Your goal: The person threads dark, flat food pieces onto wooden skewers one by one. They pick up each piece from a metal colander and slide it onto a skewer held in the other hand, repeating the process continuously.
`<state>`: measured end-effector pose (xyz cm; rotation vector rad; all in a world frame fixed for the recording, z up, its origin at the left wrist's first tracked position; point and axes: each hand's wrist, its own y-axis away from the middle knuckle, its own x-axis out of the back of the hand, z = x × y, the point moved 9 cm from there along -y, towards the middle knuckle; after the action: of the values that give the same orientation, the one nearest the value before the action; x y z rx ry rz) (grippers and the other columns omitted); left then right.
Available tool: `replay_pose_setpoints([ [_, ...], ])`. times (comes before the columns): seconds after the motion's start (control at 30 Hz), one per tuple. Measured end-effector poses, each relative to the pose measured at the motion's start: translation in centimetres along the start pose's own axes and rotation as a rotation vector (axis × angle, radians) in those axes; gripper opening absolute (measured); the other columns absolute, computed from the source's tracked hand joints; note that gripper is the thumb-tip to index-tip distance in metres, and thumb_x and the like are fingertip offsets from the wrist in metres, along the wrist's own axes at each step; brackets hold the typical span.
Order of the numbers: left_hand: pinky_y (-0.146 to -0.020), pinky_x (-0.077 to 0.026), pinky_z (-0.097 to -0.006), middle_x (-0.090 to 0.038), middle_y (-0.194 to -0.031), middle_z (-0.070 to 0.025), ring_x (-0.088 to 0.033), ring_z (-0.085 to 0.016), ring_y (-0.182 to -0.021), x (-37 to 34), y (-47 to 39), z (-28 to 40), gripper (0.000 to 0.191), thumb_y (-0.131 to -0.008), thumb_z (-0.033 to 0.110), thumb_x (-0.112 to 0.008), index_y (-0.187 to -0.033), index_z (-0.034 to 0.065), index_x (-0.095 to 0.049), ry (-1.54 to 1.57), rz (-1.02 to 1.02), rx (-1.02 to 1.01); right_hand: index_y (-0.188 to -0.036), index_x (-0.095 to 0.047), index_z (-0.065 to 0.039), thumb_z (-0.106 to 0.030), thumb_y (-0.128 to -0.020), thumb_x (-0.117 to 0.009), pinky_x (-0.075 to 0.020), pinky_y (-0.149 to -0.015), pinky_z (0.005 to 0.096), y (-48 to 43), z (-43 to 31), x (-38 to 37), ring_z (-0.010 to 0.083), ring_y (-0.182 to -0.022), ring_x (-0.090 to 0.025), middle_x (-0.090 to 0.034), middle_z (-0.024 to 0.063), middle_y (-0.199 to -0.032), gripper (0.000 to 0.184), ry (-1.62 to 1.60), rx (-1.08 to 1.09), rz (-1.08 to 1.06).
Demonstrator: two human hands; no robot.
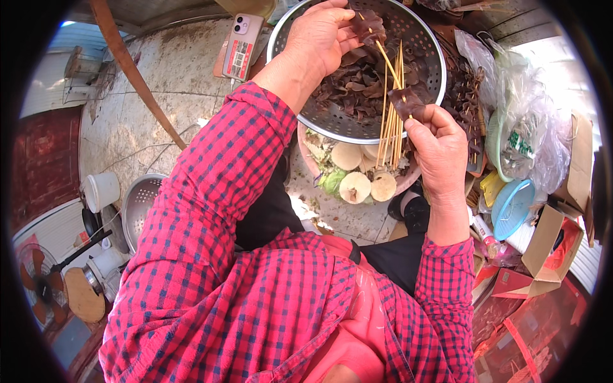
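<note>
A thin bamboo skewer point(389, 61) slants over a perforated metal colander point(433, 43), with dark pieces, apparently wood ear fungus, threaded near both ends. My left hand point(318, 40) pinches the upper piece point(369, 29) at its edge. Around the lower piece point(407, 102) and the skewer's near end close the thumb and fingers of my right hand point(440, 148). Loose dark fungus point(352, 91) covers much of the colander's bottom. Several bare skewers point(390, 136) lean across its near rim, just left of my right hand.
Beneath the colander, a pink basin point(413, 178) holds pale round vegetable slices point(355, 187) and leaves. Loaded dark skewers point(464, 107) lie at right, beside plastic bags point(541, 119) and a blue basket point(512, 209). A phone point(244, 45) with a cable stands at left.
</note>
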<state>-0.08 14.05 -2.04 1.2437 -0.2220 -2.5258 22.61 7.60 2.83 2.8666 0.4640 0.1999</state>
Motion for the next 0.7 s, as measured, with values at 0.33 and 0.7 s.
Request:
replay_pose_setpoints([
  [0.33,-0.065,-0.053,-0.0338,-0.064,-0.101,-0.014,-0.065,-0.026,-0.085,1.3,-1.3,0.4,0.051,-0.08,-0.008,-0.058,-0.129,0.005,-0.047,0.049,-0.01,-0.098,-0.093,-0.064,0.001,-0.004,-0.085,-0.066,-0.0391,-0.057,0.0177,0.0,-0.1,-0.4,-0.0004,-0.063,-0.049,-0.059,-0.0051,-0.072,0.009,-0.001,-0.014,-0.014],
  [0.7,-0.064,-0.054,-0.0305,-0.065,-0.098,-0.0108,-0.067,-0.023,-0.082,-2.1,1.3,1.2,0.03,-0.084,-0.003,-0.056,-0.113,0.0035,-0.056,-0.185,0.012,-0.26,-0.092,-0.064,0.0,-0.003,-0.086,-0.065,-0.0389,-0.057,0.0174,0.1,0.0,-0.5,-0.0002,-0.064,-0.048,-0.059,-0.0051,-0.073,0.007,-0.043,-0.013,-0.022],
])
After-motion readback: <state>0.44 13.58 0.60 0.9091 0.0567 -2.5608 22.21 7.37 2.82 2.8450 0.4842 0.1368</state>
